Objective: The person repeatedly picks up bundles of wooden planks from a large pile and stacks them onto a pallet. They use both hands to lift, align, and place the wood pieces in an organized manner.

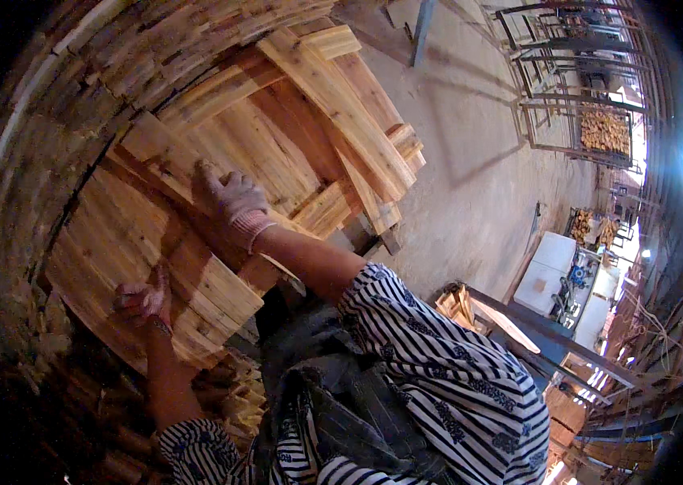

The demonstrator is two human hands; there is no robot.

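Note:
My left hand [143, 300], in a light work glove, rests on a wide panel of pale wooden boards [115, 246] at the left. Its fingers look spread, with one pointing away from me. Farther off and to the right, my right hand [233, 200], also gloved, has its fingers bent over a wooden plank [159, 148] that lies slantwise along the panel's far side. The palm side of that grip is hidden. Beyond it is a heap of loose planks [264, 121], some reddish, some yellow, with one long plank [341, 117] lying across the top.
Stacked timber [50, 153] rises like a wall along the left. A concrete floor [470, 153] stretches to the right, with metal frames [543, 105] at the far side. A white-topped machine table [546, 273] stands at right, near a dark metal bar [551, 335]. Wood offcuts [244, 396] lie below the panel.

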